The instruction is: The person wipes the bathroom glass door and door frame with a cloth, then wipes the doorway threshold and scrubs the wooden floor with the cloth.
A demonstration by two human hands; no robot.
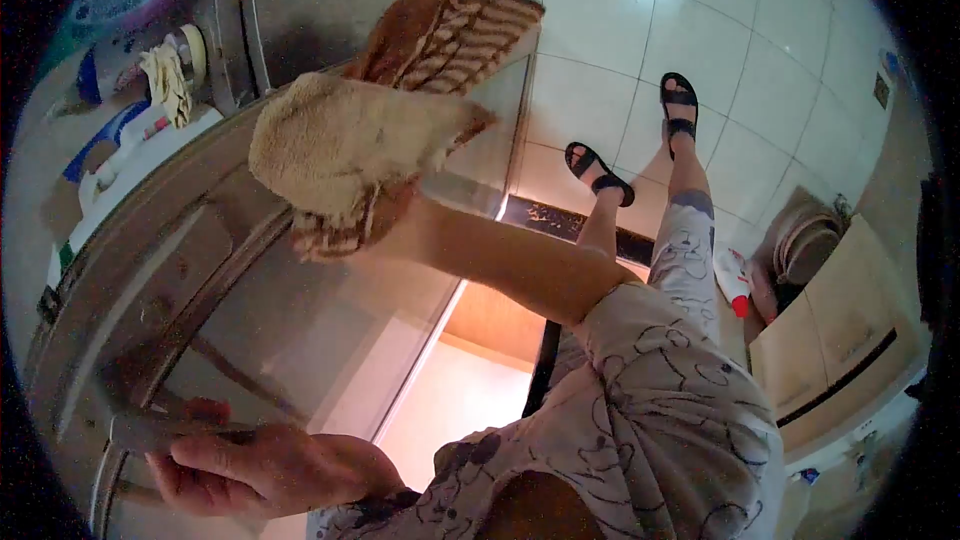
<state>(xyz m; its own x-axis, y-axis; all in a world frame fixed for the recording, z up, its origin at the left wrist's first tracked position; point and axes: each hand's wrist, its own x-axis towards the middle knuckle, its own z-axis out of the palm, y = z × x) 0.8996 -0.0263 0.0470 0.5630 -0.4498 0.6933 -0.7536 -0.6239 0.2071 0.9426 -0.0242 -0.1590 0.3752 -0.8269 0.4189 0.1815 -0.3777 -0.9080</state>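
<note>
A beige and brown striped towel (340, 145) is bunched over the upper rail of a glass-panelled frame (310, 330). My right hand (395, 205) reaches across to it, closed on the towel, with most fingers hidden in the folds. Low on the left, my left hand (235, 470) has its fingers curled round a grey bar-like edge (165, 430) by the frame; where the bar leads is too dim to see. Brown folds of the towel (420, 35) spread toward the tiles.
White floor tiles (600, 20) lie beyond my sandalled feet (600, 175). At right stand a pale cabinet (840, 325), a white bottle with a red cap (733, 280) and round stacked things (808, 245). A ledge at left bears a yellowish cloth (168, 85) and a white bottle (112, 165).
</note>
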